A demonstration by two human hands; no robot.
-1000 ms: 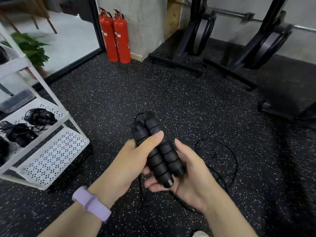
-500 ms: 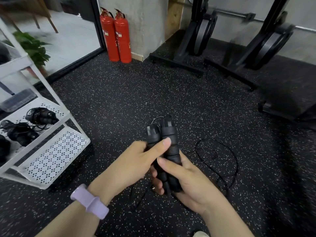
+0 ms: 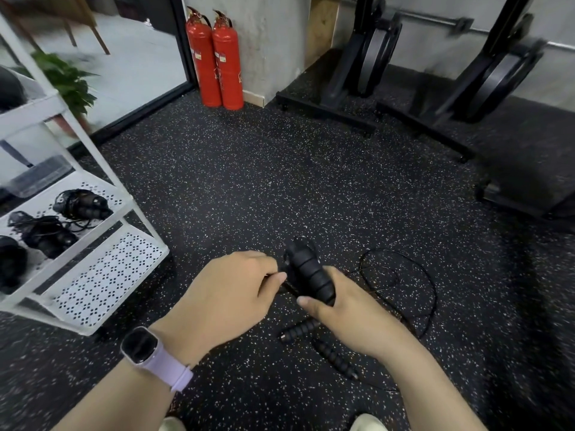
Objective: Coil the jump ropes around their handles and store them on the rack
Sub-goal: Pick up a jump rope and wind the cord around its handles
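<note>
Both hands are now working apart: the right hand [image 3: 348,309] is gripping the paired handles [image 3: 309,273] alone, fingers curled round them, while the left hand [image 3: 230,293] is pinching the cord [image 3: 281,283] beside them (earlier it clasped the handles too). More cord [image 3: 431,293] is lying looped on the floor [image 3: 280,181], and coiled ropes [image 3: 81,205] are sitting on the rack [image 3: 93,241] at left.

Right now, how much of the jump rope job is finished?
Done: coiled ropes lie on the white rack. In hand: right hand holds paired handles; left hand pinches the cord. Left: another rope's handles lie on the floor.
</note>
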